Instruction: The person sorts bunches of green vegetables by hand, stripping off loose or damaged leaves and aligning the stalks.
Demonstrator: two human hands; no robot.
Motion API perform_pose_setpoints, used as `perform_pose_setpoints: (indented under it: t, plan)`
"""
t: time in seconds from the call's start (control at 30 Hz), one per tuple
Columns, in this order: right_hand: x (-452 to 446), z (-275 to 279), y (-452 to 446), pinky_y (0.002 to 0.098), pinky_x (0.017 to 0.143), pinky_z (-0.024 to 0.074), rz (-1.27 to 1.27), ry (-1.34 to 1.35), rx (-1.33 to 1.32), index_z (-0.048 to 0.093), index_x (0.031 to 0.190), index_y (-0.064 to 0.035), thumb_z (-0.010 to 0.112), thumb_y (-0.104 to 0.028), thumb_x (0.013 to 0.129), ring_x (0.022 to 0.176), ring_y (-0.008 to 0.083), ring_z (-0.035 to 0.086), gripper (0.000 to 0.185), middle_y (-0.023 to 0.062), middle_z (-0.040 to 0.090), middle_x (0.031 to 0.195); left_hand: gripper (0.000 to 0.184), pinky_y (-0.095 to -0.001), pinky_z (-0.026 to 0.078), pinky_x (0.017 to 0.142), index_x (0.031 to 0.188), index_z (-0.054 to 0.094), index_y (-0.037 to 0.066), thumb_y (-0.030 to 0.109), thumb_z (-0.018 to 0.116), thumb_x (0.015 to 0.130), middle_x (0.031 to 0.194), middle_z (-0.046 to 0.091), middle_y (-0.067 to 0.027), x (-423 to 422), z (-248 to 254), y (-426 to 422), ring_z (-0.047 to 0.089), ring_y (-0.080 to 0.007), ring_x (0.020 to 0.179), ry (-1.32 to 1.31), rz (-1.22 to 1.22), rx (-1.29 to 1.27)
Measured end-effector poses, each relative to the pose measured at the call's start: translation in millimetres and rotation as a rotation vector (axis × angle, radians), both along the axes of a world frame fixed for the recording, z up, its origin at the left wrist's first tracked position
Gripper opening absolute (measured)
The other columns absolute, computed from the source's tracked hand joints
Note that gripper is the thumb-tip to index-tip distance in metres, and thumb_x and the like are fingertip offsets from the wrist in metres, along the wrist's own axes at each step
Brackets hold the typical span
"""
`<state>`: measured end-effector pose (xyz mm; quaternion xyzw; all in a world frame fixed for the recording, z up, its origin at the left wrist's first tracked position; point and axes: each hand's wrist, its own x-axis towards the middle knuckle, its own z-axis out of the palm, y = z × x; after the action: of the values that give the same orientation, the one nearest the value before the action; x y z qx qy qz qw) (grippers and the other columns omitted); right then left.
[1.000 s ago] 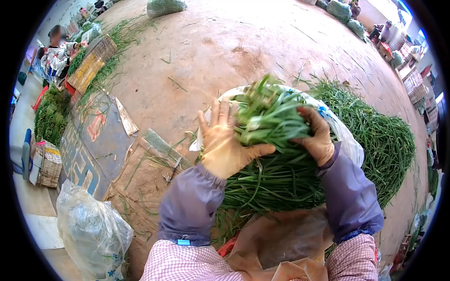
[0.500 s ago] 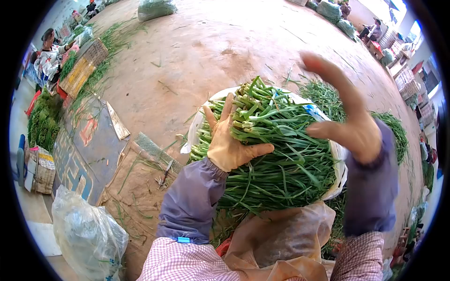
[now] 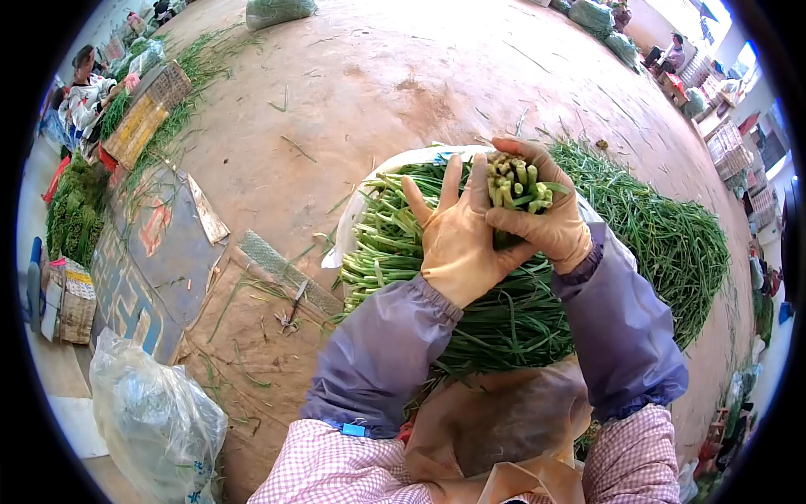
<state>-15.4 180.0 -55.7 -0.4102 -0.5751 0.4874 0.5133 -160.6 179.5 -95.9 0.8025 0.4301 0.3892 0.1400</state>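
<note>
Now our right hand curls around the bunch of stems, right of centre above the heaped greens; our left hand, fingers spread wide, lies beside it. We'd best grip snugly without crushing, keeping cut ends level.

A: Colour everywhere! Purple-grey sleeves, and below them pink-and-white check on the shirt.

B: A bright blue clip at six o'clock, too! And the hands?

A: Yellowish tan on the left hand, browner tan on the right hand. The bundle shows pale green cut ends with brown bits!

B: Out at three o'clock, the leaf heap is deep green. Nine o'clock?

A: Grey board, blue lettering, red mark! Pinkish-brown floor at twelve!
</note>
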Motion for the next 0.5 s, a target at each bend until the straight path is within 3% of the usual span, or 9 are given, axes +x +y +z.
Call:
perform_pose_setpoints:
  t: [0.03, 0.13, 0.17, 0.27, 0.37, 0.47, 0.5]
  plan:
    - [-1, -4, 1, 0.0278, 0.095, 0.0488, -0.019, -0.01, 0.102, 0.054, 0.13, -0.006, 0.084, 0.0, 0.067, 0.107, 0.012, 0.058, 0.07, 0.0027, 0.062, 0.116, 0.12, -0.0712, -0.007, 0.108, 0.149, 0.021, -0.004, 0.057, 0.08, 0.064, 0.133, 0.056, -0.0154, -3, -2, 1, 0.028, -0.0399, 0.142, -0.01, -0.024, 0.003]
    - [4, -2, 1, 0.0274, 0.094, 0.0495, -0.06, -0.068, 0.132, 0.054, 0.129, -0.0058, 0.084, 0.0, 0.067, 0.107, 0.0129, 0.058, 0.07, 0.0033, 0.062, 0.116, 0.111, -0.0705, -0.002, 0.11, 0.146, 0.036, 0.002, 0.068, 0.074, 0.065, 0.14, 0.05, -0.0185, -24, -25, 6, 0.035, -0.0406, 0.138, 0.058, 0.038, 0.036]
    - [12, -2, 4, 0.0282, 0.092, 0.0511, -0.08, -0.044, 0.175, 0.055, 0.128, -0.006, 0.084, 0.001, 0.066, 0.105, 0.0133, 0.059, 0.068, 0.0034, 0.062, 0.116, 0.114, -0.069, 0.001, 0.111, 0.145, 0.034, -0.003, 0.069, 0.072, 0.065, 0.137, 0.052, -0.0226, -33, -32, 8, 0.038, -0.0416, 0.136, 0.129, 0.048, 0.014]
    - [38, 2, 4, 0.0325, 0.091, 0.0534, -0.12, 0.15, 0.126, 0.056, 0.127, -0.0064, 0.079, 0.004, 0.069, 0.1, 0.0168, 0.063, 0.064, 0.0065, 0.065, 0.112, 0.107, -0.0685, 0.003, 0.111, 0.141, 0.041, -0.002, 0.073, 0.065, 0.069, 0.14, 0.05, -0.0195, -47, -52, 9, 0.037, -0.0388, 0.137, 0.311, 0.057, -0.153]
    - [66, 3, -3, 0.0365, 0.091, 0.0546, -0.135, 0.26, 0.141, 0.053, 0.131, -0.005, 0.08, -0.005, 0.071, 0.101, 0.0224, 0.064, 0.066, 0.01, 0.065, 0.111, 0.1, -0.0696, 0.005, 0.112, 0.142, 0.042, 0.0, 0.072, 0.062, 0.074, 0.148, 0.043, -0.0149, -53, -48, 3, 0.031, -0.0373, 0.141, 0.438, 0.01, -0.185]
    - [77, 4, -11, 0.0386, 0.092, 0.0541, -0.134, 0.321, 0.14, 0.05, 0.134, -0.0036, 0.08, -0.01, 0.071, 0.104, 0.0249, 0.064, 0.07, 0.0122, 0.064, 0.113, 0.102, -0.0693, 0.004, 0.112, 0.145, 0.038, 0.003, 0.073, 0.061, 0.074, 0.149, 0.041, -0.0153, -62, -38, 0, 0.029, -0.0362, 0.143, 0.499, -0.013, -0.191]
    - [77, 2, -13, 0.0386, 0.092, 0.054, -0.127, 0.31, 0.16, 0.05, 0.134, -0.0035, 0.079, -0.009, 0.071, 0.104, 0.0247, 0.064, 0.07, 0.0123, 0.064, 0.114, 0.11, -0.0676, 0.0, 0.113, 0.146, 0.037, 0.002, 0.073, 0.068, 0.067, 0.152, 0.035, -0.0192, -62, -23, -8, 0.026, -0.036, 0.144, 0.475, 0.028, -0.175]
